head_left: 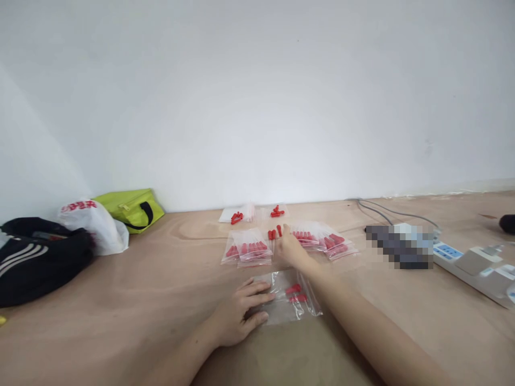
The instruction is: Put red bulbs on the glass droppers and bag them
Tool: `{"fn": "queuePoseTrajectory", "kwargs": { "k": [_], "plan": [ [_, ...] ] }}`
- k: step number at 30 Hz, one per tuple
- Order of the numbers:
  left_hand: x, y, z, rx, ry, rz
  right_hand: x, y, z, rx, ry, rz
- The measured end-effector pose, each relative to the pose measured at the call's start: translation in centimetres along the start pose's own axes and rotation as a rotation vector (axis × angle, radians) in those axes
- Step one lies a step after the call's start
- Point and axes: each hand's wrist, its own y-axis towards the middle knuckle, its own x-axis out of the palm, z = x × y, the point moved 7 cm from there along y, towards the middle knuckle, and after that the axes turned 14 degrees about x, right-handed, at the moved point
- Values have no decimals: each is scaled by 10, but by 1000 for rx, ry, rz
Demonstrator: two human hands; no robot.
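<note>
My left hand point(245, 311) lies with its fingers spread, their tips on the left edge of a clear plastic bag point(277, 311). Two red pieces point(296, 294) show in the right part of that bag. Farther forward, my right hand point(287, 246) is closed at a few small red pieces point(272, 235); a red piece shows at its fingertips. Left of it lie overlapping clear bags point(251, 247) with red pieces inside. To its right is another group of filled bags point(325, 240).
Near the wall lie two bags point(225, 214) point(265, 213) with red pieces. At left are a black bag point(44, 268), a white plastic bag point(90, 225) and a green pouch point(132, 209). A power strip point(475, 271), cables and a blurred dark object point(402, 246) occupy the right.
</note>
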Motion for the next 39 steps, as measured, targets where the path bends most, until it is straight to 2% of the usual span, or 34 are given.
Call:
{"fn": "queuePoseTrajectory", "kwargs": {
  "k": [2, 4, 7, 10, 17, 22, 28, 34, 37, 39],
  "plan": [
    [-2, 0, 1, -12, 1, 5, -16, -11, 23, -11, 89, 48],
    [-3, 1, 2, -24, 10, 5, -32, -25, 59, 36, 486, 124],
    [-2, 1, 1, -31, 19, -14, -33, -48, 109, 175, 869, 127],
    [-1, 1, 0, -31, 23, -13, -30, -64, 126, 209, 1002, 124],
    [0, 1, 0, -28, 38, -46, -24, -69, 108, 224, 1157, 85],
    [1, -1, -2, -24, 32, -17, -13, -76, 93, 200, 1232, -91],
    [3, -6, -9, -121, 25, -5, -2, -85, 81, 162, 1016, -320],
    [-1, -2, -3, -48, 15, 26, 5, -86, 66, 31, 786, -396],
    [0, 0, 1, 1, 11, 6, 7, -82, 63, -40, 643, -485],
    [0, 1, 1, -2, 19, -5, 1, -72, 66, -41, 583, -443]
  ]
}}
